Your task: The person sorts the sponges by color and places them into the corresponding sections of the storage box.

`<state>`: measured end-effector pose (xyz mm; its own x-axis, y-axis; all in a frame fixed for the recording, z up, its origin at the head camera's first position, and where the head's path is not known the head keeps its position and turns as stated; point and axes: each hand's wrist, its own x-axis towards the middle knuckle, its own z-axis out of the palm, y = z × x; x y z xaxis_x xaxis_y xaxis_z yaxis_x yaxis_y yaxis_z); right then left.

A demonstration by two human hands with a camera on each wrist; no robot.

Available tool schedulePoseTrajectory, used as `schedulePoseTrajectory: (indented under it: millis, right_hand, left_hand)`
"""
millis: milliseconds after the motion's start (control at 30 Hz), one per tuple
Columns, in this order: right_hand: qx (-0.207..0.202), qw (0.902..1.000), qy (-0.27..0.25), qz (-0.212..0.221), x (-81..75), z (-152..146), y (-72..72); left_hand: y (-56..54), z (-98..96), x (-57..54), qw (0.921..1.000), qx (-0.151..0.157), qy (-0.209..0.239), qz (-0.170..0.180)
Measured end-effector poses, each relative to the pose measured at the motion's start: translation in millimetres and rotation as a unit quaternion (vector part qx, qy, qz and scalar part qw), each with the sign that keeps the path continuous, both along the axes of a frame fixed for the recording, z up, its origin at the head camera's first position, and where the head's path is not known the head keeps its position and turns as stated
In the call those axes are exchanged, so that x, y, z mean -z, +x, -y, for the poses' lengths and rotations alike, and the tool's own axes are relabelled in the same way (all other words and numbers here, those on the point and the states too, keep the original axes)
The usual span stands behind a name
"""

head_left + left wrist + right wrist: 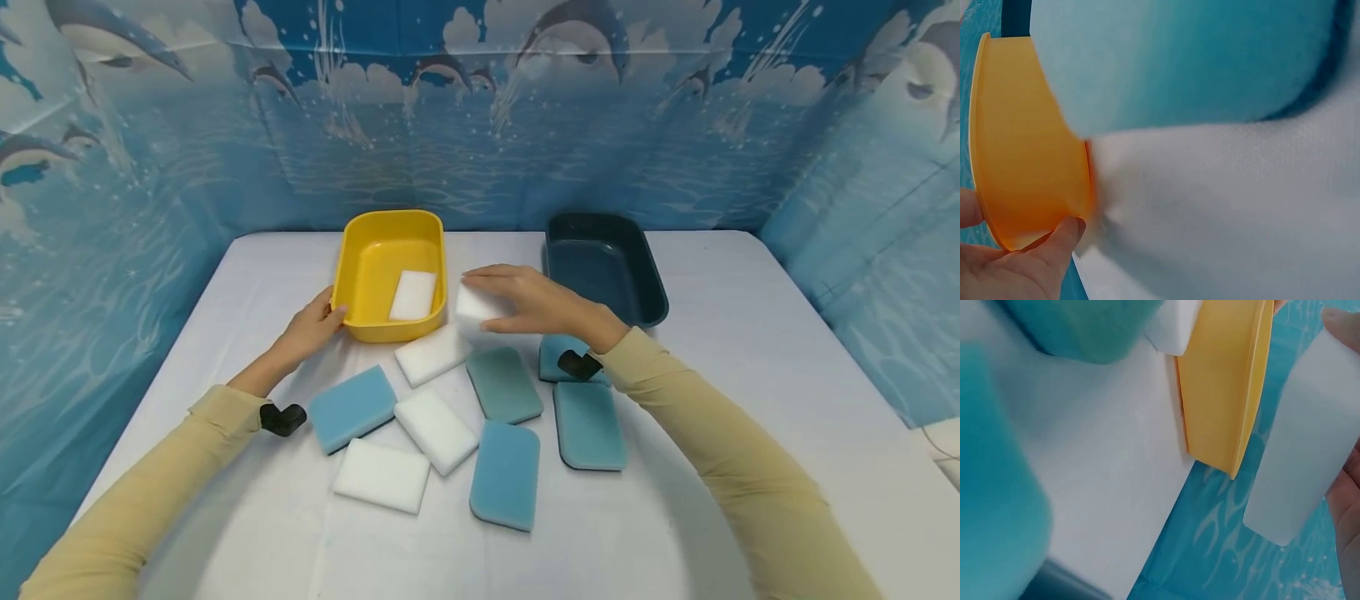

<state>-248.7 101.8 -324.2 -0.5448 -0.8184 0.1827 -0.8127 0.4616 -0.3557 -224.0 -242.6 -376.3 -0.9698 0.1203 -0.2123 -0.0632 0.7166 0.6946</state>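
My left hand (pixel 313 327) grips the near left corner of a yellow plastic bin (pixel 362 312), thumb on the near side and fingers at the left wall. Flat inside that bin lies one white sponge (pixel 413 295). My right hand (pixel 534 300) holds another white sponge (pixel 1307 437) between thumb and fingers, just right of the yellow bin. In the right wrist view that sponge stands apart from the table, close to the bin's rim. Below the hands, several white sponges (pixel 435 429) and blue-green sponges (pixel 504 385) are spread over the table.
A dark blue bin (pixel 641 292) stands at the back right, partly behind my right forearm. One blue sponge (pixel 553 357) lies under the right wrist. A white cloth (pixel 720 333) covers the table, and a dolphin-print curtain (pixel 480 158) hangs behind its far edge.
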Motion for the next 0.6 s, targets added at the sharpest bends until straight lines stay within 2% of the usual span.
schedulePoseTrajectory:
  millis: [367,600]
  right_hand:
    - [0.004,1.0,0.006,0.005,0.5,26.4,-22.7]
    - [0.013,0.9998,-0.008,0.01,-2.2,40.4,-29.8]
  left_hand:
    - [1.9,4.1,2.3,0.9996,0.019,0.013,-0.013]
    - [0.1,2.4,1.8,0.9996,0.025,0.009,-0.014]
